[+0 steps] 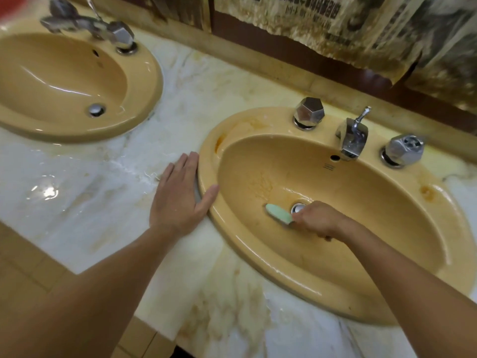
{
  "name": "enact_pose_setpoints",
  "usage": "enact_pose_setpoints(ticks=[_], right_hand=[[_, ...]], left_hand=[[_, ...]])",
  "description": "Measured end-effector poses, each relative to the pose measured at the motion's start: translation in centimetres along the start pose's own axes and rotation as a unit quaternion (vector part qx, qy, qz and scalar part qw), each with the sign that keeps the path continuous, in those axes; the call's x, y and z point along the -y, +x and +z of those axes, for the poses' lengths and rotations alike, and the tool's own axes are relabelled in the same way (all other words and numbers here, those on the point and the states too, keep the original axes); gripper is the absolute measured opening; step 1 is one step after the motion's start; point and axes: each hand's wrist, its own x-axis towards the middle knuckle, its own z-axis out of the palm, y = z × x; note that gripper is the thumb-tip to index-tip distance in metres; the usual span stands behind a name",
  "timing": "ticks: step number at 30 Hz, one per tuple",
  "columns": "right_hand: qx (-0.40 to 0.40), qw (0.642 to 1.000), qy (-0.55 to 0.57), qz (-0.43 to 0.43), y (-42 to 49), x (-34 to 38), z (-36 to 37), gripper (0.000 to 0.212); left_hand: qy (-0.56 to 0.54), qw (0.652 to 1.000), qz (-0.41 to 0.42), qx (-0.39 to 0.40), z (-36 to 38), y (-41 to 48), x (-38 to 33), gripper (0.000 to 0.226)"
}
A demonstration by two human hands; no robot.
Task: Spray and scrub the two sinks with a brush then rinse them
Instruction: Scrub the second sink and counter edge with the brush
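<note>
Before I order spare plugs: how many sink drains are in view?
2. One sits in the left sink at its drain; the other in the right sink, by the brush.

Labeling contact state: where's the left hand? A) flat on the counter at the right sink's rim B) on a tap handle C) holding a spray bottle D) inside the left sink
A: the left hand lies flat on the counter, thumb touching the right sink rim.

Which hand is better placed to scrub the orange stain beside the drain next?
Right. The right hand already grips the brush inside the sink, just below the stain. The left hand lies flat on the counter.
</note>
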Motion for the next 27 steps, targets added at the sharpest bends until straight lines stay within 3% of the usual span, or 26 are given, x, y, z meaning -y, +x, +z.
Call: enact_pose_setpoints(ticks=[2,5,6,9,10,12,13,17,20,23,24,27], right_hand=[[0.068,0.997,0.034,0.018,0.3,0.1,0.1,0.022],[-0.051,0.999,0.001,-0.007,1.4,-0.5,0.3,0.029],[-0.058,0.998,0.014,-0.017,1.7,-0.5,0.3,0.03],[0.061,0.996,0.06,-0.008,1.5,-0.2,0.2,0.025],[0.049,0.998,0.043,-0.012,1.6,-0.1,0.2,0.024],[-0.073,0.996,-0.003,-0.048,2.2,-0.3,0.2,0.03],[-0.097,0.994,0.005,-0.054,2.7,-0.4,0.2,0.032],[0.085,0.99,0.111,-0.004,2.9,0.0,0.2,0.028],[-0.029,0.995,0.097,-0.019,3.7,0.3,-0.1,0.029],[0.054,0.995,0.083,-0.025,3.7,0.8,-0.3,0.025],[0.049,0.996,0.072,-0.022,3.9,0.9,-0.3,0.025],[-0.134,0.989,0.046,-0.036,4.9,0.6,-0.4,0.032]], left_hand=[[0.004,1.0,-0.001,-0.001,0.1,0.1,0.1,0.083],[0.007,1.0,-0.002,0.0,0.1,0.1,0.2,0.083],[0.006,1.0,-0.004,0.001,0.1,0.1,0.2,0.083],[0.008,1.0,-0.007,0.002,0.2,0.1,0.2,0.083],[0.009,1.0,-0.007,0.001,0.2,0.1,0.2,0.083],[0.011,1.0,-0.007,0.001,0.1,0.1,0.1,0.082],[0.012,1.0,-0.006,0.001,0.1,0.1,0.0,0.081],[0.013,1.0,-0.006,0.001,0.0,0.1,-0.1,0.081],[0.017,1.0,-0.007,0.001,-0.1,0.1,-0.1,0.081],[0.017,1.0,-0.009,0.001,-0.1,0.1,-0.1,0.079],[0.018,1.0,-0.01,0.002,-0.1,0.1,-0.2,0.079],[0.019,1.0,-0.013,0.004,0.0,0.2,-0.1,0.078]])
